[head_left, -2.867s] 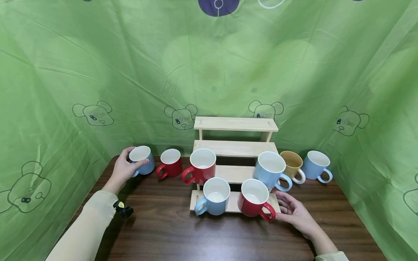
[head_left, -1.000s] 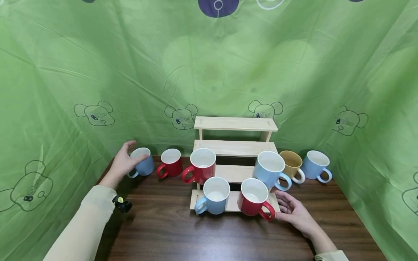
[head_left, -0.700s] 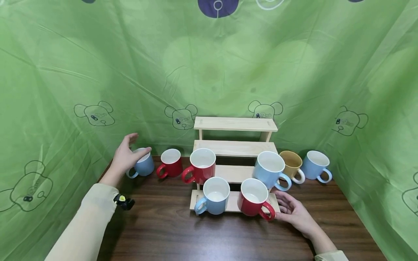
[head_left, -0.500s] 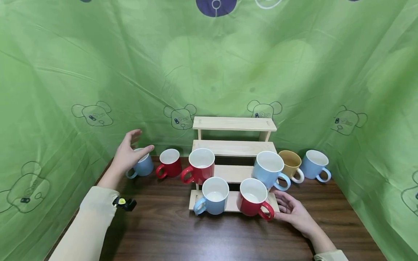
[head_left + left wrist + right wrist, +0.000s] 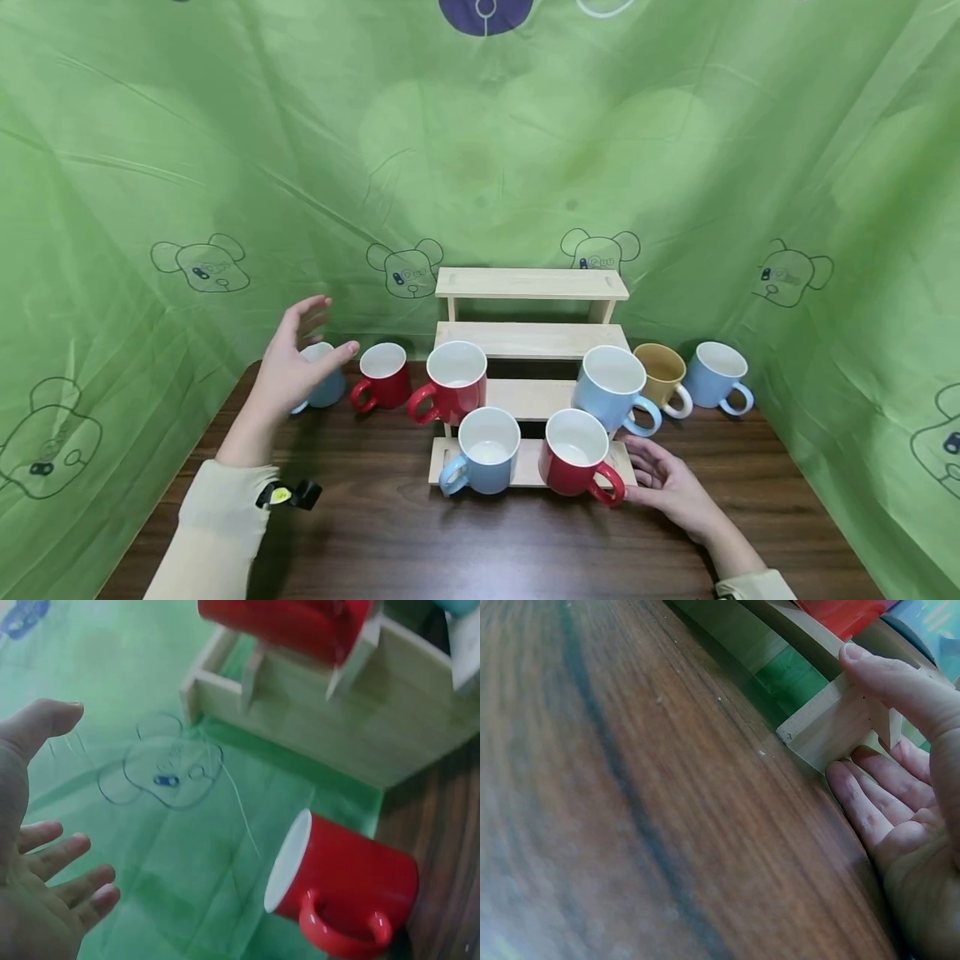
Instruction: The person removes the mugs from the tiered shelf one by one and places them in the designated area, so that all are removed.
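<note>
My left hand is spread in the air over the far-left light blue mug, partly hiding it from the head camera. Nothing lies between its thumb and fingers in the left wrist view. To the right of that mug stands a red mug, handle to the left. My right hand grips the lower right end of a stepped wooden rack, thumb at the front and fingers behind. In the right wrist view, the thumb presses the rack's end piece. A red mug sits close beside this hand.
A light blue mug shares the bottom tier; another red mug and light blue mug sit one tier up. Right of the rack stand a yellow mug and a light blue mug. Green cloth surrounds the table.
My left hand has let go of the far-left light blue mug and lifted up and slightly right, fingers spread. The mug stays on the table. My right hand keeps its place at the rack.
</note>
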Action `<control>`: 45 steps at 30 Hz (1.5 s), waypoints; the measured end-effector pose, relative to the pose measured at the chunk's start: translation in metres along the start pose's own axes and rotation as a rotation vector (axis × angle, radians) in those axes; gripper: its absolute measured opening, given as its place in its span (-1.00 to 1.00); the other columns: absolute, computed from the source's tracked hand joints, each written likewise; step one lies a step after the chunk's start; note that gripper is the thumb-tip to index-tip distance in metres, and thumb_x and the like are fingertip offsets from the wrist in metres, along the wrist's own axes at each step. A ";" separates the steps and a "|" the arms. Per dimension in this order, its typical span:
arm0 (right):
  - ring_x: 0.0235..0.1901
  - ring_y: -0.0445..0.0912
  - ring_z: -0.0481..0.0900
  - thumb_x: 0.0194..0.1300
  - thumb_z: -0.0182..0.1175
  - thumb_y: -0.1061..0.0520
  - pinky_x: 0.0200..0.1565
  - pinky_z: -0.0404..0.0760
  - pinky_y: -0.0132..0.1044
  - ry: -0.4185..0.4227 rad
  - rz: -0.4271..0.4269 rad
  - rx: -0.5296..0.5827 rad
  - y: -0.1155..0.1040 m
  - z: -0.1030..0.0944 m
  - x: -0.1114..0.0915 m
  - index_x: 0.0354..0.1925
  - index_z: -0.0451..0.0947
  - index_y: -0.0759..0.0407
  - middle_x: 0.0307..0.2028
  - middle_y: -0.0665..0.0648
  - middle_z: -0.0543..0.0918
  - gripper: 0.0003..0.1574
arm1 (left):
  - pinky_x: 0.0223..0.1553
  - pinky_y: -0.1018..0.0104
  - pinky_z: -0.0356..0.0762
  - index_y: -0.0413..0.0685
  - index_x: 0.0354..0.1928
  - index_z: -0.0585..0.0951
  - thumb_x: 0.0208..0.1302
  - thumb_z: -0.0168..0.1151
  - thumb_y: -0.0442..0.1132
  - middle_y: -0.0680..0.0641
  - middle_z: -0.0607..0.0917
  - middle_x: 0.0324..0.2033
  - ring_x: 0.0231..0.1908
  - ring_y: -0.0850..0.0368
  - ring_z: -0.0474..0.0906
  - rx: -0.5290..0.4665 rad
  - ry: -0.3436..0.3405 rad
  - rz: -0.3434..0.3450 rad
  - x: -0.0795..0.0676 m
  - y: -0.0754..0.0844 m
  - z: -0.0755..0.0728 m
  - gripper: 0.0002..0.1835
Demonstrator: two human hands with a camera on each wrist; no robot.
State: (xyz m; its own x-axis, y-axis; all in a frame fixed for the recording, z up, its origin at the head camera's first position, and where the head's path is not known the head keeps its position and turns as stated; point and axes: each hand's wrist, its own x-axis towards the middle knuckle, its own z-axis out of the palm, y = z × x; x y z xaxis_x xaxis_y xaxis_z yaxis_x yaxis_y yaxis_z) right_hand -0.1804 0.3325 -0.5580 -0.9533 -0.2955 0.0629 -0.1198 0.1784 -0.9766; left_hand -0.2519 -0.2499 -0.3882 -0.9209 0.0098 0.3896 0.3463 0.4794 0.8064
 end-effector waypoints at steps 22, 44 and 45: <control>0.25 -0.33 0.62 0.31 0.47 0.44 0.20 0.65 -0.43 0.002 -0.043 0.022 0.008 -0.004 0.001 0.52 0.23 0.53 0.31 -0.13 0.62 -0.05 | 0.37 -0.02 0.48 0.07 0.63 0.30 0.26 0.65 -0.13 0.07 0.46 0.53 0.51 -0.04 0.40 -0.081 -0.089 0.074 -0.025 0.042 0.056 -0.03; 0.26 -0.35 0.62 0.32 0.46 0.43 0.21 0.64 -0.43 -0.010 -0.035 0.020 0.004 -0.002 0.001 0.53 0.23 0.54 0.34 -0.04 0.60 -0.05 | 0.32 -0.20 0.55 0.01 0.62 0.29 0.16 0.73 -0.08 -0.03 0.48 0.51 0.39 -0.12 0.53 -0.117 -0.143 0.022 -0.039 0.052 0.111 0.06; 0.25 -0.35 0.62 0.32 0.47 0.43 0.21 0.64 -0.43 -0.009 -0.034 0.019 0.004 -0.002 0.001 0.53 0.23 0.54 0.34 -0.04 0.60 -0.05 | 0.31 -0.19 0.56 0.02 0.61 0.29 0.16 0.73 -0.07 -0.05 0.49 0.50 0.37 -0.10 0.55 -0.112 -0.147 0.017 -0.039 0.052 0.112 0.06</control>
State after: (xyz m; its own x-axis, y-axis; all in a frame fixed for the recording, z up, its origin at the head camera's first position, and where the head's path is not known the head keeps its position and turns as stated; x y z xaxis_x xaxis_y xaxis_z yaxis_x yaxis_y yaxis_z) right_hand -0.1824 0.3345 -0.5619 -0.9462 -0.3094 0.0947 -0.1469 0.1500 -0.9777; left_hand -0.2180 -0.1275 -0.4112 -0.9283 0.1489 0.3408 0.3719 0.3777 0.8480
